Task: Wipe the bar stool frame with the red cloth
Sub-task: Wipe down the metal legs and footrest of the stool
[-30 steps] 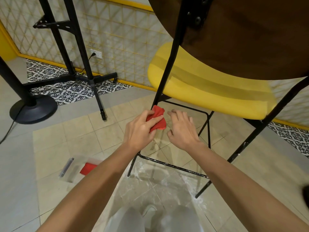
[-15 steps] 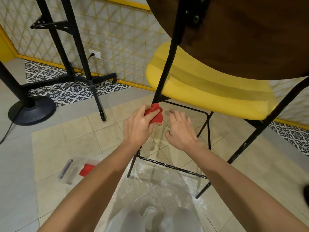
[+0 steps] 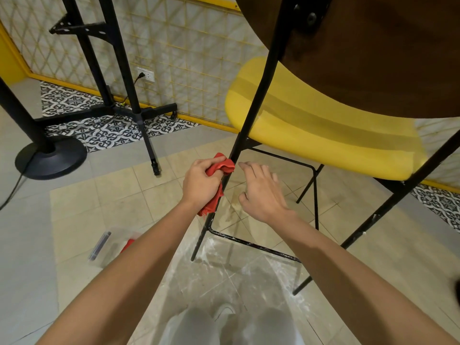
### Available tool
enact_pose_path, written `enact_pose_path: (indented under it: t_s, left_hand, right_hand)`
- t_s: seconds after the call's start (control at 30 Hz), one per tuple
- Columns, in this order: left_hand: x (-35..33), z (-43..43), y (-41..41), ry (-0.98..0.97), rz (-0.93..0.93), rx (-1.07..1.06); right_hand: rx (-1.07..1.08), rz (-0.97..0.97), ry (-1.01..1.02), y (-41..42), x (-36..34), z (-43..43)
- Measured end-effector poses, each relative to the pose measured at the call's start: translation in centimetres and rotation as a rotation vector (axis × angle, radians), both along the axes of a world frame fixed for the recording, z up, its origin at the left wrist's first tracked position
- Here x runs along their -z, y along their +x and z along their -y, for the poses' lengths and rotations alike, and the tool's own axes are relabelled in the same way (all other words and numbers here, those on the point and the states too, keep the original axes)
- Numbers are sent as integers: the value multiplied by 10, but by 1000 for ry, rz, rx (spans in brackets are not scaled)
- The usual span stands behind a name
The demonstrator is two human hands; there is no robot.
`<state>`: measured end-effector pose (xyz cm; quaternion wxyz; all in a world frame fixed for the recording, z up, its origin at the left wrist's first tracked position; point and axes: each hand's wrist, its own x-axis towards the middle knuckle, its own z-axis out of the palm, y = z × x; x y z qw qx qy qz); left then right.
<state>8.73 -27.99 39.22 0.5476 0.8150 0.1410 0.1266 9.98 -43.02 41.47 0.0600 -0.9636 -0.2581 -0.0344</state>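
**Black steel leg, red cloth at work**

Pale tiled floor point(image 3: 112, 195) below, dusted white around the stool's feet. Yellow seat point(image 3: 323, 135) up on the right, carried by the black bar stool frame point(image 3: 251, 115), its near front leg slanting down to a scuffed footrest rail point(image 3: 249, 242). Left grip point(image 3: 201, 183) closed around the red cloth point(image 3: 220, 168), bunching it against that leg just under the seat, with a tail of fabric hanging along the tube. Right grip point(image 3: 261, 192) open, fingers relaxed, hovering just beside the leg and holding nothing.

Probably mid-stroke on this leg, with most of the frame yet to do. To do it well:

- Wrap the cloth right round the tube, squeeze firmly, and draw down in one long pass to the rail.
- Steady the frame with the free grip to stop any rocking.
- Refold to a clean face before tackling the chipped, dusty rail.
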Motion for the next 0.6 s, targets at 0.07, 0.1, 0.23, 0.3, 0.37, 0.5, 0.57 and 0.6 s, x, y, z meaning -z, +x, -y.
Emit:
enact_pose_path:
  t_s: [0.07,0.1,0.23,0.3,0.37,0.5,0.57,0.6]
  left_hand:
    - [7,-2,1,-108,-36,43]
    - [13,-4,0,-145,-58,56]
    - [23,-9,1,-216,-114,97]
    - [20,-9,4,-264,-79,81]
    - [18,-7,5,-355,-37,54]
    - [34,3,-3,-433,-94,19]
    - [42,1,-6,-397,-181,10]
    - [44,-2,-4,-368,-213,10]
  right_hand:
    - [0,-10,14,0,3,-3]
    - [-1,-16,19,0,5,-4]
    - [5,-52,38,1,13,-7]
    - [6,-56,37,2,18,-7]
    - [3,-59,42,3,22,-8]
    - [5,-70,51,4,27,-6]
    - [1,-79,56,4,29,-5]
    - [0,-82,58,4,31,-5]
